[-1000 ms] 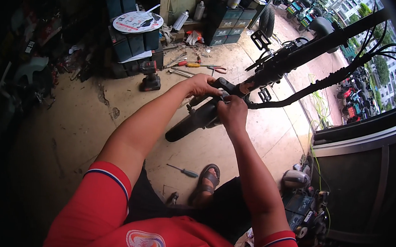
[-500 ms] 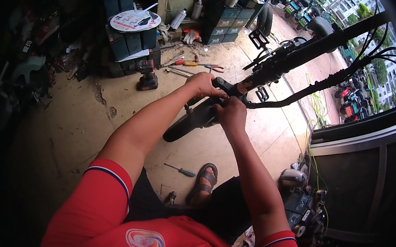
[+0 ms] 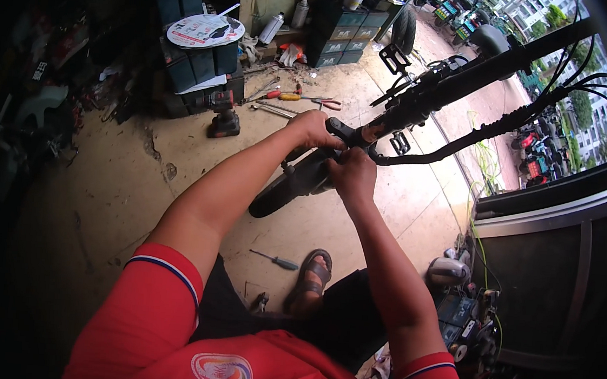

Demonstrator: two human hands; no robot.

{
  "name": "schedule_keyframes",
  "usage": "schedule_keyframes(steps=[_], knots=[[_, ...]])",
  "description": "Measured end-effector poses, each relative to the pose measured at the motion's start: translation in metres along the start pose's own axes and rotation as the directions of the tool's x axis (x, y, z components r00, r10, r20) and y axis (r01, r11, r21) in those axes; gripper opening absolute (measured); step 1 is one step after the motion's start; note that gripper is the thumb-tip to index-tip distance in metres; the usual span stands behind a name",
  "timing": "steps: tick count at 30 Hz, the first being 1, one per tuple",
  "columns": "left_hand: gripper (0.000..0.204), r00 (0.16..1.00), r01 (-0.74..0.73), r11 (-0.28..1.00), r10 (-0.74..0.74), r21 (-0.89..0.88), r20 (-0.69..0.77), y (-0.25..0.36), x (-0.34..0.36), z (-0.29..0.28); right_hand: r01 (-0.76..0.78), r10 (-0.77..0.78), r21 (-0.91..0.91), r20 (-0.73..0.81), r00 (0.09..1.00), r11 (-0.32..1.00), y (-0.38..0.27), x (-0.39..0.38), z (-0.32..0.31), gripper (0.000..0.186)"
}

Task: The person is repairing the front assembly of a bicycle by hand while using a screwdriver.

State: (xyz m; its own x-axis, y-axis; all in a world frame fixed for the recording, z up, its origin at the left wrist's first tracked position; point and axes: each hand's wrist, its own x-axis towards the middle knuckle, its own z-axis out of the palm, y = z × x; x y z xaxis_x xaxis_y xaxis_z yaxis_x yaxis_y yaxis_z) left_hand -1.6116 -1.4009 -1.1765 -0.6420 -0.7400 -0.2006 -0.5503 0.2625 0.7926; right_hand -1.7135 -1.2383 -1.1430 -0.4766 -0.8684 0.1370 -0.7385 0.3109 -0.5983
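Note:
A black electric bike's frame tube slants down from the upper right to its front fork and front wheel. Wrapped over the fork's upper part, my left hand has its thumb stretched toward the other hand. My right hand is closed just beside it, fingertips pressed in at the fork above the wheel. What those fingertips pinch, if anything, is hidden behind the hand. A thick black cable bundle runs from near the fork up to the right.
A screwdriver lies on the floor near my sandalled foot. Beyond my left arm stand a cordless drill, pliers and stacked batteries. At right are a dark door panel and piled parts.
Both hands stay at the fork, with only a very slight shift. The bike and the tools on the floor keep their places.

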Motion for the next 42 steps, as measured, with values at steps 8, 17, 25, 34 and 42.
schedule_keyframes(steps=[8, 17, 25, 34, 42], knots=[[0.064, 0.999, -0.041, 0.998, 0.041, -0.045, -0.009, -0.006, 0.002, 0.003, 0.047, -0.047, -0.036, 0.003, 0.999, 0.998, 0.002, 0.005, 0.003, 0.028], [0.075, 0.961, 0.271, 0.92, -0.277, 0.282, -0.022, 0.026, 0.003, 0.009, 0.003, -0.003, -0.007, 0.011, 1.0, 1.0, 0.005, -0.001, 0.001, 0.035], [0.082, 0.997, 0.08, 0.969, -0.074, -0.233, 0.034, -0.036, 0.003, -0.003, -0.004, -0.009, 0.101, 0.127, 0.992, 0.995, 0.002, 0.006, -0.014, 0.03], [0.078, 0.99, -0.03, 0.936, -0.02, 0.35, 0.136, 0.012, -0.102, -0.002, -0.009, -0.005, 0.096, 0.149, 0.989, 0.995, 0.022, 0.011, -0.01, 0.02], [0.061, 0.994, 0.056, 0.856, 0.002, 0.514, -0.111, 0.01, -0.122, 0.038, 0.128, -0.121, -0.056, 0.118, 0.986, 0.99, 0.012, 0.006, -0.015, 0.022]])
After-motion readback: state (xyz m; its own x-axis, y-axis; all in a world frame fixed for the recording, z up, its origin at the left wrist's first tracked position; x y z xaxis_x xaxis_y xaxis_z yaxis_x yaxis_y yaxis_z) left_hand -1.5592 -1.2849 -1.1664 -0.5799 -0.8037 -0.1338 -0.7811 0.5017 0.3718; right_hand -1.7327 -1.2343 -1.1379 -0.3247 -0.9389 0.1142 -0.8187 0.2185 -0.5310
